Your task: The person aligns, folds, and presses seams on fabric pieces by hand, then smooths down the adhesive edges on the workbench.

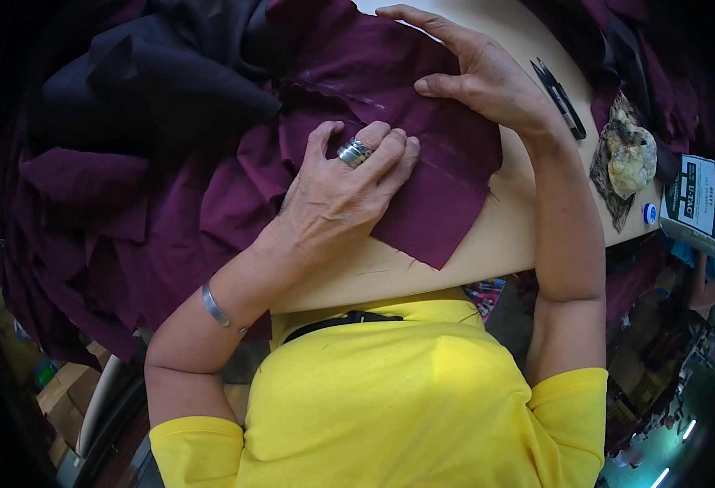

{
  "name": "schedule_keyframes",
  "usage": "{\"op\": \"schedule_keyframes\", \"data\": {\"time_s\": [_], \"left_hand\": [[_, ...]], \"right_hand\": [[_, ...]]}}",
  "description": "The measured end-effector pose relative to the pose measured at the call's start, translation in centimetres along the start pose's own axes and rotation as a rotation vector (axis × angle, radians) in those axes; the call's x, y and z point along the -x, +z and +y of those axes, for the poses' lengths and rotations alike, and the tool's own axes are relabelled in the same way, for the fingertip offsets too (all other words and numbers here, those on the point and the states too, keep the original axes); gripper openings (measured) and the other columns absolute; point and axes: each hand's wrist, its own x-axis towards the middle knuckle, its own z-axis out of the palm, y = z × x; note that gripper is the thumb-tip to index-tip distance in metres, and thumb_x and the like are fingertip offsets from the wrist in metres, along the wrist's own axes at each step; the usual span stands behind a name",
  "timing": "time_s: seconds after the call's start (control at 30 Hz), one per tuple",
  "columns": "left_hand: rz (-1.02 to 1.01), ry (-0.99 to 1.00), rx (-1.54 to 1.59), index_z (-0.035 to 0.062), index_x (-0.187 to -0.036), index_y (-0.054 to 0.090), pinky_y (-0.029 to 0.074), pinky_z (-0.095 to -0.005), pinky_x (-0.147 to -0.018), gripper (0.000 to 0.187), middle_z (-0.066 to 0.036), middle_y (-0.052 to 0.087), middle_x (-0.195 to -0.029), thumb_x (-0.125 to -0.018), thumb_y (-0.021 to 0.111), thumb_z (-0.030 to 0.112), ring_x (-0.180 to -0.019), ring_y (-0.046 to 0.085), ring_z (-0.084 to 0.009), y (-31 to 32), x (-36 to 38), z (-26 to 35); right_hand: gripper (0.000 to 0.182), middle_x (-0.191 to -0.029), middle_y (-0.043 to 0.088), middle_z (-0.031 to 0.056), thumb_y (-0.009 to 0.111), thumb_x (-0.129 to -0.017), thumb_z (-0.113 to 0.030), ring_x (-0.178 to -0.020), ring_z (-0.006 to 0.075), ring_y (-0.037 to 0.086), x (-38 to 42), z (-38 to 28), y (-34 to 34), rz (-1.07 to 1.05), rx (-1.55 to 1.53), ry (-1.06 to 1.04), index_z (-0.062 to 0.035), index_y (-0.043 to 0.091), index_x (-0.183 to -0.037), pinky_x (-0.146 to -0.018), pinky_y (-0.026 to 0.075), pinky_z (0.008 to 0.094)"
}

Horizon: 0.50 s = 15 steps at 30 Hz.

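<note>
A piece of maroon cloth (447,187) with white chalk-like marks and frayed edges lies across the pale tabletop. My left hand (345,175), wearing rings and a bracelet, is curled down on it, with the fingers bent and closed on the fabric; their tips are partly hidden. At the cloth's far right edge rests my right hand (487,77). Its fingers stretch along the edge, and the thumb lies apart from them on the fabric. More maroon cloth (227,191) bunches up on the left, beneath a dark, nearly black cloth (154,93).
Black thread snips (560,98) lie on the table (528,195) beyond my right wrist. Farther right are a crumpled bundle (630,154), a small blue-and-white cap (649,214) and a printed box (699,199). The curved table edge runs close to my waist.
</note>
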Motion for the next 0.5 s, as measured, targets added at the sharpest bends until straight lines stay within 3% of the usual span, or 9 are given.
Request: {"op": "schedule_keyframes", "data": {"time_s": [0.07,0.13,0.23,0.37,0.5], "left_hand": [[-0.027,0.0,-0.024,0.0126,-0.127,0.047,0.031,-0.0448,-0.095,0.052,-0.006,0.045,-0.119,-0.076,0.051,0.009,-0.113,0.045,-0.019,-0.2,-0.2,0.3],[-0.052,0.003,-0.031,0.016,-0.128,0.046,0.032,-0.045,-0.094,0.053,-0.007,0.045,-0.116,-0.076,0.051,0.01,-0.111,0.045,-0.02,-0.6,-0.6,0.6],[-0.097,0.005,-0.021,0.0227,-0.129,0.046,0.033,-0.0454,-0.091,0.053,-0.009,0.045,-0.114,-0.077,0.052,0.011,-0.109,0.045,-0.0232,-1.1,-0.9,1.1],[-0.024,-0.015,0.037,0.0135,-0.127,0.048,0.036,-0.0423,-0.09,0.052,-0.01,0.046,-0.116,-0.075,0.051,0.009,-0.108,0.046,-0.0242,-1.0,-0.4,0.6],[0.081,-0.068,0.062,0.0009,-0.12,0.051,0.04,-0.0369,-0.088,0.051,-0.012,0.047,-0.117,-0.069,0.053,0.001,-0.106,0.047,-0.0257,-0.2,0.1,-0.4]], "right_hand": [[0.07,-0.136,0.04,0.0156,0.06,-0.07,0.005,-0.128,0.0217,0.035,-0.1,0.0,-0.1,-0.019,-0.022,0.034,-0.0025,0.035,-0.135,-0.106,0.025,0.0285],[0.073,-0.129,0.046,0.0155,0.059,-0.069,0.006,-0.118,0.0215,0.044,-0.2,0.3,0.0,-0.007,0.058,-0.014,-0.0034,0.032,-0.137,-0.1,0.032,0.0281],[0.071,-0.131,0.046,0.0096,0.061,-0.069,0.004,-0.123,0.019,0.04,0.0,2.0,0.7,0.035,-0.042,-0.083,-0.0063,0.036,-0.135,-0.104,0.029,0.029],[0.069,-0.134,0.044,0.0057,0.061,-0.069,0.005,-0.128,0.0169,0.035,0.2,1.8,1.0,0.05,-0.144,-0.047,-0.007,0.04,-0.134,-0.108,0.024,0.0295],[0.068,-0.134,0.044,0.0058,0.061,-0.069,0.004,-0.127,0.0168,0.035,0.0,2.2,0.9,0.053,-0.054,-0.125,-0.0063,0.041,-0.133,-0.108,0.024,0.0293]]}}
